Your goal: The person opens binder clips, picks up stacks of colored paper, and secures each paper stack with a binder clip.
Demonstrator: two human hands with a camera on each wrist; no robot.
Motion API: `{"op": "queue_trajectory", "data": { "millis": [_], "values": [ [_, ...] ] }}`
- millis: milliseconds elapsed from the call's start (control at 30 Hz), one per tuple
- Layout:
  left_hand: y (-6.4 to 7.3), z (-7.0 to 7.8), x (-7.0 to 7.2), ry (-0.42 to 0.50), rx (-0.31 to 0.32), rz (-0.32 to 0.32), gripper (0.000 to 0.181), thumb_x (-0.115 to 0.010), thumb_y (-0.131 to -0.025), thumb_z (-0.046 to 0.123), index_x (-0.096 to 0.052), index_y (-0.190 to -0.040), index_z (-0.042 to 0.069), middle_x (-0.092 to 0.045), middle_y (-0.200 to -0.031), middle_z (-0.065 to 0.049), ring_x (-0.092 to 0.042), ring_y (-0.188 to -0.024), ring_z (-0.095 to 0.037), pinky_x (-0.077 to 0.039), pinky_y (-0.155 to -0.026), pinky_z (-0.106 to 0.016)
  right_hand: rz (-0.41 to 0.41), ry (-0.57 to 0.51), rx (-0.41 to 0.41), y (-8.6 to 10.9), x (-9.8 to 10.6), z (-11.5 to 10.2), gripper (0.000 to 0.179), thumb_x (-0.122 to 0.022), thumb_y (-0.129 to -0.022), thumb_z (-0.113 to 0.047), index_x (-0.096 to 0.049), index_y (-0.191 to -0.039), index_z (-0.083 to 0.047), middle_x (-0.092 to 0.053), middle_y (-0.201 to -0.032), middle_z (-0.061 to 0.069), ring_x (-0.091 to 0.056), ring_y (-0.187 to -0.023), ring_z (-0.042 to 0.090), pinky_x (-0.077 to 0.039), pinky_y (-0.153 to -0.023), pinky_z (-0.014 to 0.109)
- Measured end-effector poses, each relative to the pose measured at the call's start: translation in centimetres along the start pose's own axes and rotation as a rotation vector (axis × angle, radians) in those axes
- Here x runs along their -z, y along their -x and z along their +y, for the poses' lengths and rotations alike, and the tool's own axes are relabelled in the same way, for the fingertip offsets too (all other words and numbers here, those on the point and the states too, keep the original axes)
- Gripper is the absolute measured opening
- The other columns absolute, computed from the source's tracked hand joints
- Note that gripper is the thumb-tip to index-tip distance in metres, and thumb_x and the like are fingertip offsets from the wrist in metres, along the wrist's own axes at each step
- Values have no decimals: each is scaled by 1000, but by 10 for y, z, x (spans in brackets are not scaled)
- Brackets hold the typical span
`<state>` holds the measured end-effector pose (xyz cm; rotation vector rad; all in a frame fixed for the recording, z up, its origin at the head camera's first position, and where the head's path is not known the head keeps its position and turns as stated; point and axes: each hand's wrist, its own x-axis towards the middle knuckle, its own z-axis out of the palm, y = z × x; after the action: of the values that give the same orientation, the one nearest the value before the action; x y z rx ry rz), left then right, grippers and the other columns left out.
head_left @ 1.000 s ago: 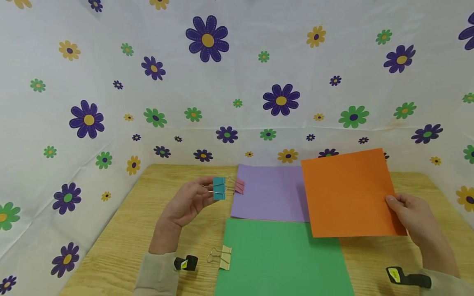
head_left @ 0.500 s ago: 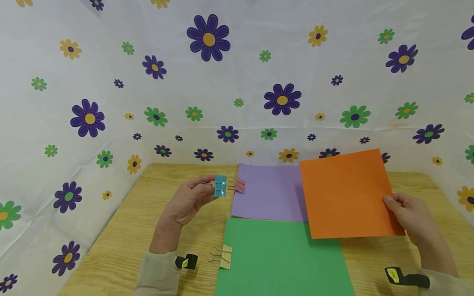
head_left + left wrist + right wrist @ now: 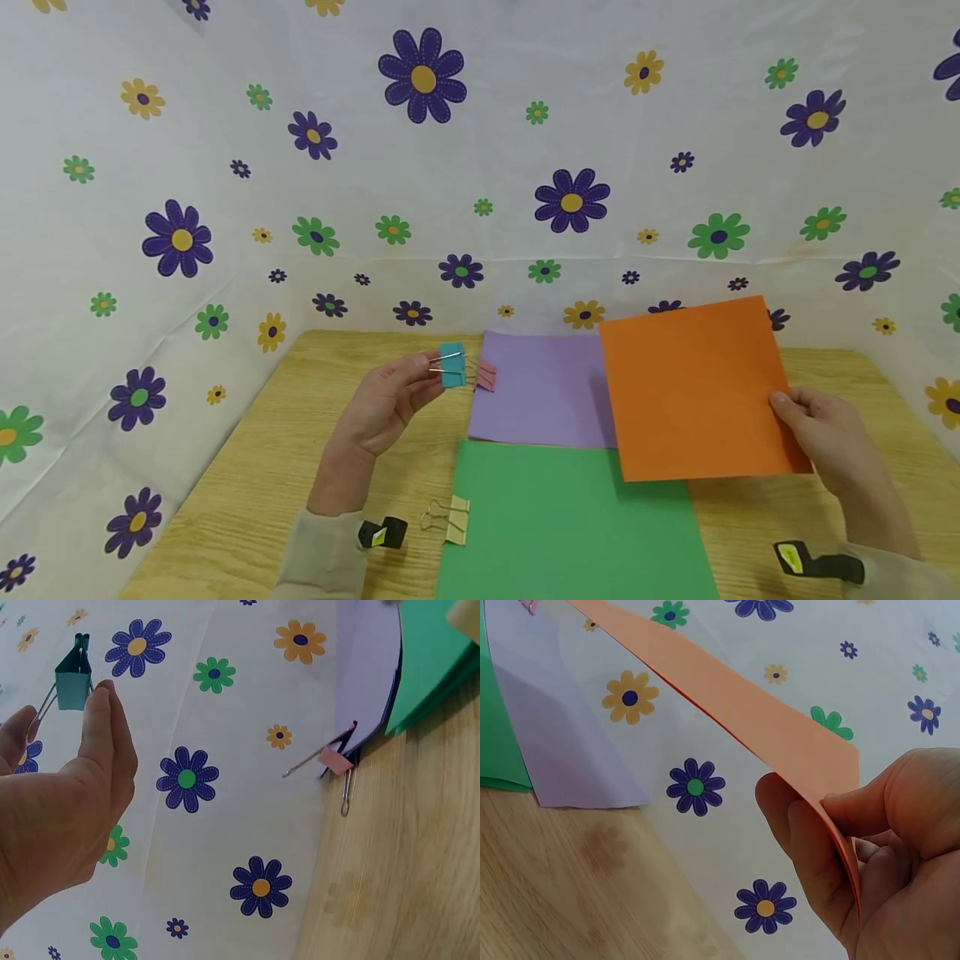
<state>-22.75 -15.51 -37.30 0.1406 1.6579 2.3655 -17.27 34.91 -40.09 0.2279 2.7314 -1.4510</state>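
Note:
My left hand [image 3: 393,400] pinches a teal binder clip [image 3: 452,365] by its wire handles, thumb on one side and fingers on the other. The left wrist view shows the clip [image 3: 73,688] with its mouth nearly closed and nothing in it. My right hand [image 3: 828,437] grips the right edge of an orange paper stack [image 3: 693,392], thumb in front. In the right wrist view the orange paper [image 3: 735,694] bends slightly where the fingers hold it. It is raised and tilted over the green and purple papers, with its left edge some way from the clip.
Purple paper [image 3: 547,392] lies at the back of the wooden table [image 3: 285,450], a pink binder clip [image 3: 486,376] on its left edge. Green paper [image 3: 570,525] lies in front, with a yellow binder clip [image 3: 457,521] on its left edge. Flower-printed cloth [image 3: 495,150] hangs behind.
The teal clip has turned in my left hand and shifted slightly up and right; the fingers now hold both handles. The orange paper has moved a little left with my right hand.

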Motion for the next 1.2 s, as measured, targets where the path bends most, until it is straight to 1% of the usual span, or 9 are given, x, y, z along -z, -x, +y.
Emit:
{"op": "queue_trajectory", "data": {
  "millis": [167, 300, 500, 700, 900, 967, 1100, 1133, 1200],
  "values": [
    [2, 1, -6, 68, -12, -87, 31, -47, -105, 8, -77, -101, 13, -71, -102, -4, -70, -90, -13, -55, -86, -25, 15, -30, 32, 2, -5, -6, 54, -37, -108, -31, -46, -128, 18, -62, -89, 3, -60, -71, 11, -55, -63, 29],
    [3, 1, -13, 93, -22, -113, 31, -45, -105, 6, -75, -103, 12, -71, -102, -5, -70, -90, -13, -55, -86, -24, 28, -38, 53, 4, -8, -11, 53, -38, -108, -30, -47, -128, 18, -62, -91, 5, -61, -71, 12, -56, -62, 29],
    [6, 2, -20, 87, -20, -106, 23, -47, -100, 0, -68, -106, 9, -69, -103, -5, -70, -91, -13, -55, -87, -24, 23, -32, 49, 6, -11, -16, 57, -37, -108, -33, -43, -133, 18, -64, -96, 11, -63, -72, 12, -57, -64, 29],
    [6, -1, -18, 60, -17, -99, 25, -48, -96, -7, -65, -102, 10, -68, -102, -3, -70, -88, -11, -55, -86, -23, 28, -41, 47, 7, -12, -16, 55, -37, -108, -32, -45, -132, 17, -63, -96, 9, -63, -72, 12, -58, -64, 30],
    [1, -4, -13, 54, 4, -36, 22, -42, -99, -3, -61, -107, 5, -63, -107, -7, -68, -88, -12, -55, -86, -22, 29, -53, 51, 6, -12, -15, 54, -38, -108, -32, -47, -129, 16, -63, -90, 4, -63, -70, 13, -58, -62, 31],
    [0, -4, -11, 69, 6, -22, 23, -40, -100, -1, -61, -104, 5, -61, -107, -8, -67, -90, -13, -55, -86, -22, 34, -54, 54, 6, -13, -15, 53, -38, -108, -32, -48, -128, 16, -64, -88, 3, -63, -70, 13, -58, -62, 32],
    [0, -4, -9, 91, 6, -20, 26, -38, -101, 0, -61, -92, 6, -60, -103, -8, -65, -92, -14, -55, -87, -24, 41, -52, 55, 5, -13, -14, 52, -39, -108, -32, -49, -125, 16, -63, -87, 2, -62, -69, 13, -57, -61, 32],
    [0, -4, -9, 89, 5, -23, 26, -39, -102, 0, -60, -88, 7, -59, -102, -8, -65, -92, -15, -55, -88, -25, 41, -53, 54, 5, -14, -14, 52, -39, -108, -32, -49, -125, 16, -63, -87, 2, -62, -69, 13, -57, -61, 32],
    [0, -4, -9, 78, 10, -43, 25, -40, -103, 2, -58, -86, 8, -59, -103, -8, -64, -93, -17, -55, -88, -26, 38, -56, 49, 5, -14, -14, 51, -39, -108, -32, -49, -125, 15, -63, -87, 2, -62, -69, 14, -57, -61, 32]
  ]
}}
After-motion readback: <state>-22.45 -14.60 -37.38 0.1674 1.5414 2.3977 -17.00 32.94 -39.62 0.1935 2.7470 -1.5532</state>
